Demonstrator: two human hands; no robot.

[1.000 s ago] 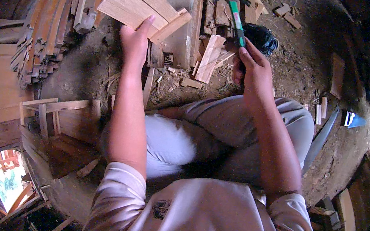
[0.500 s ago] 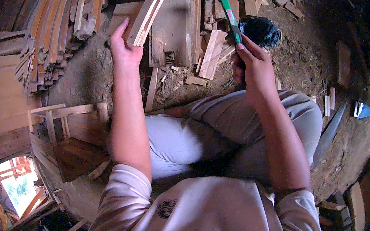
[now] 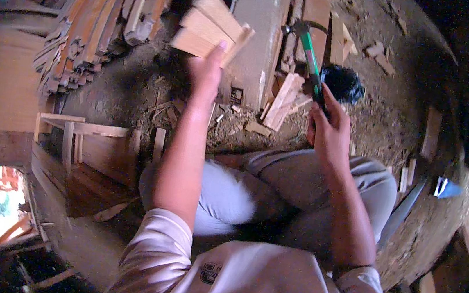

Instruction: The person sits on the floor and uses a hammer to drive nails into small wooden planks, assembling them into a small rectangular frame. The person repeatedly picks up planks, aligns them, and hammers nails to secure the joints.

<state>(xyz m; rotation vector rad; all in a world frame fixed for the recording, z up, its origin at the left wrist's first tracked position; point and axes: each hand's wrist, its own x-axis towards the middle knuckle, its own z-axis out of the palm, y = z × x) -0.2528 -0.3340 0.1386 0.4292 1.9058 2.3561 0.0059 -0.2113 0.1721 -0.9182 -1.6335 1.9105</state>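
While we sit with crossed legs (image 3: 277, 178), our left arm reaches almost straight forward, and the left hand (image 3: 204, 75) is gripping a small wooden panel (image 3: 209, 29), with the thumb pressed on its face near the crosswise strip (image 3: 240, 44); the fingers beneath are hidden from us. This panel is tilted, in front of a wide board (image 3: 259, 38). Our right forearm leans inward, and the right hand (image 3: 330, 126) is closed around the handle of a hammer (image 3: 310, 50), whose head points away from us. Just beside it, a black plastic bag (image 3: 344, 85) lies on the ground.
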